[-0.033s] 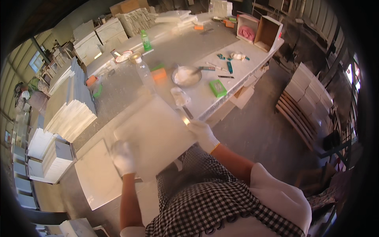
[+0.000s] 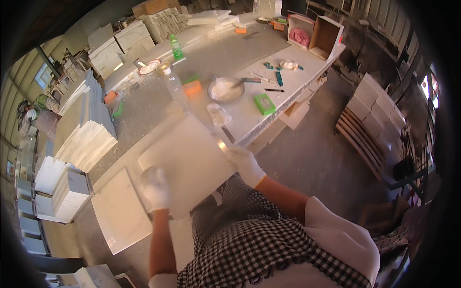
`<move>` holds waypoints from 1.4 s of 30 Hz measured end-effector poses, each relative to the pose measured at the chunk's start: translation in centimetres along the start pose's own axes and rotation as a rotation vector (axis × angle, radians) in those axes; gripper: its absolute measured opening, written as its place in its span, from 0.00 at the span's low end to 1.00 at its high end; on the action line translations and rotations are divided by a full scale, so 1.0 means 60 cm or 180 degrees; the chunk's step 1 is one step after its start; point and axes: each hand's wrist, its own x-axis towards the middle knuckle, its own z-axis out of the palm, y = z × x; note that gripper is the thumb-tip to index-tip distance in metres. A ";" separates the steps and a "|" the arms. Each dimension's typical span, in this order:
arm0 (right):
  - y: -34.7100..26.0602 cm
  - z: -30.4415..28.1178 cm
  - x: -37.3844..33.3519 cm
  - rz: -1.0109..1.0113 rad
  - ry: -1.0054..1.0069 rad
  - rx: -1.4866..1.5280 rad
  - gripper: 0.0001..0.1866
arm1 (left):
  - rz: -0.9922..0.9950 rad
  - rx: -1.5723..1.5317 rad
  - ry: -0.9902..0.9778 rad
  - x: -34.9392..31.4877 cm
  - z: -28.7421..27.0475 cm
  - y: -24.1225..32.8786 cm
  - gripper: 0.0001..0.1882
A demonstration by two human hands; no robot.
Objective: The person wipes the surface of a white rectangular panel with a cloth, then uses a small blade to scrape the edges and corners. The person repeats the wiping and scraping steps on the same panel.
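A pale rectangular slab (image 2: pixel 189 156) lies in front of me at the near end of the worktable. My left hand (image 2: pixel 154 188), in a white glove, is over its left part, its fingers smeared by motion. At the slab's right edge, my gloved right hand (image 2: pixel 246 165) grips with closed fingers. A bright patch by its fingertips is too unclear to name. Just beyond that hand lies a white-smeared tool (image 2: pixel 219 115) with a dark handle. A bowl of white paste (image 2: pixel 225 90) holds a spatula, and a green box (image 2: pixel 264 104) sits nearby.
Another pale slab (image 2: pixel 120 211) lies at the near left. Beyond it rises a stack of slabs (image 2: pixel 89 132). A clear bottle (image 2: pixel 174 84) and green bottle (image 2: pixel 176 47) stand on the worktable (image 2: pixel 225 53). Wooden pallet slats (image 2: pixel 360 144) lean right. Another person (image 2: pixel 43 115) is far left.
My left hand has shifted slightly to the right over the slab. My right hand stays at the slab's edge. The whole view has moved a little.
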 end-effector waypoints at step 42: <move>0.021 -0.084 0.106 -0.1105 0.0562 -0.4590 0.14 | -0.2414 -0.3030 -0.3350 0.045 0.114 0.270 0.15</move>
